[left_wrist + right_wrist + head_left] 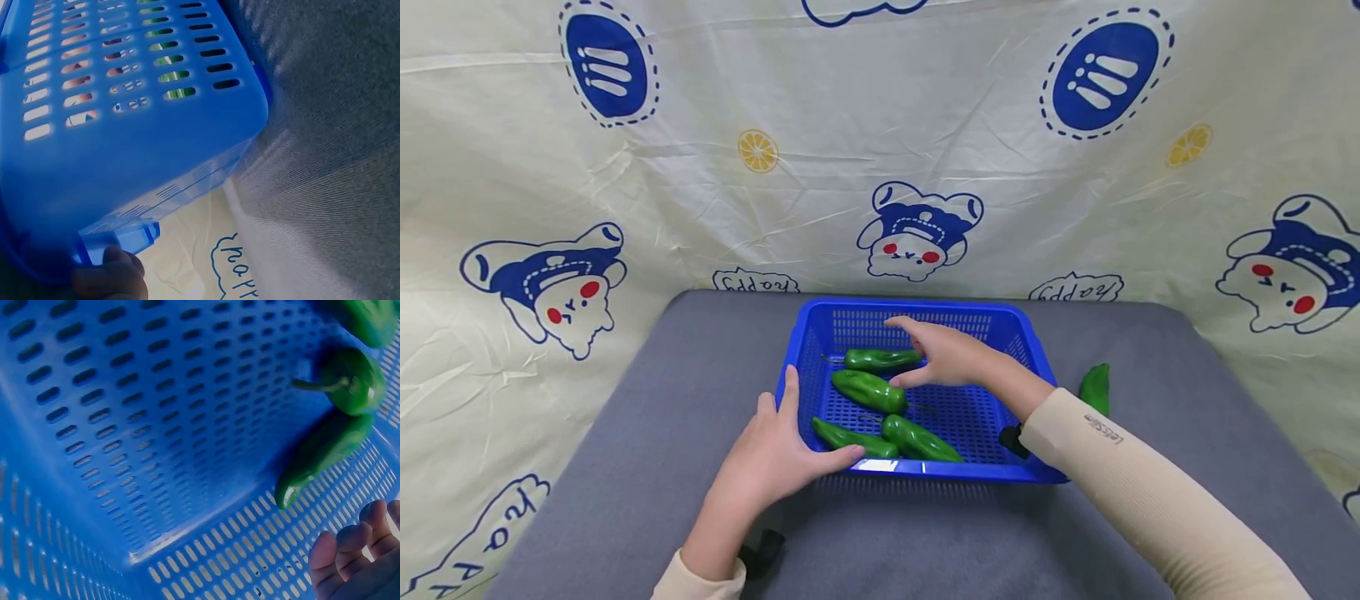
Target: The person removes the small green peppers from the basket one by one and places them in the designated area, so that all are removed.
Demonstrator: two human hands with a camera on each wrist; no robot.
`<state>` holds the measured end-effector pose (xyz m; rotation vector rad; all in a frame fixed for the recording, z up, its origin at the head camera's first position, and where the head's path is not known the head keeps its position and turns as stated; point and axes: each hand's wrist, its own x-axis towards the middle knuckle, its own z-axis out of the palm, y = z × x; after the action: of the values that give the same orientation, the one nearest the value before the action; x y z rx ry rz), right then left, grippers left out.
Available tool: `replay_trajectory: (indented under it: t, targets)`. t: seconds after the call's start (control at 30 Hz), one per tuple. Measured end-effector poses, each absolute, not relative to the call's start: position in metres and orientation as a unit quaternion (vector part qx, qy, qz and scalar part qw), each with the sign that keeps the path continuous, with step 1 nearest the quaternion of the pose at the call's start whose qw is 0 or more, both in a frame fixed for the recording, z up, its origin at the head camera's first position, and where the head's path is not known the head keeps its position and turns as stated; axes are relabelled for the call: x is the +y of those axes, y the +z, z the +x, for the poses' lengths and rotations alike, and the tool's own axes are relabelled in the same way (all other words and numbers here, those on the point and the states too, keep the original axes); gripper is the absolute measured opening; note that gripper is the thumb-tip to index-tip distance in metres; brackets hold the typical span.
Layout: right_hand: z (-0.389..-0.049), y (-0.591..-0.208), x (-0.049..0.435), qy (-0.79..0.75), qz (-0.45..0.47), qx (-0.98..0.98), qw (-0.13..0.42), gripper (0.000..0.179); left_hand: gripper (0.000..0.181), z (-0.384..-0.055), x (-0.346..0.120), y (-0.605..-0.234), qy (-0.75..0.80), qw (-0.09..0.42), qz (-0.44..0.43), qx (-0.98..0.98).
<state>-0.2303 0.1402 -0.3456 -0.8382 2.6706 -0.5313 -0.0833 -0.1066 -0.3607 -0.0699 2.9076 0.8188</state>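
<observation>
A blue perforated plastic basket [1015, 392] holds several glossy green peppers. My left hand [767, 458] lies spread at its front left corner, index finger straight along the left rim and thumb across the front rim. In the left wrist view its fingertips [119, 265] are at the basket's rim. My right hand [951, 354] reaches over the basket with thumb and fingers apart, nothing between them. Closest to it are the back pepper [876, 360] and the middle pepper [868, 390]. Nearer the front lie a slim pepper [853, 439] and a plumper pepper [917, 437].
Another green pepper [1096, 387] lies outside the basket to the right, partly hidden by the right sleeve [1105, 450]. The basket stands on a grey cloth-covered table [647, 450]. A printed cream curtain [820, 100] hangs behind and at both sides.
</observation>
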Motion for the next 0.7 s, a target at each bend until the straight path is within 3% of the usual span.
replay_trajectory:
  t: [0.4, 0.7]
  targets:
    - [-0.231, -0.374, 0.120, -0.126, -0.324, 0.920, 0.179, 0.096, 0.137, -0.086, -0.117, -0.367, 0.337, 0.079, -0.001, 0.938]
    - [-0.231, -0.383, 0.105, -0.084, -0.320, 0.928, 0.169, 0.101, 0.134, -0.088, -0.122, -0.367, 0.349, 0.089, 0.007, 0.933]
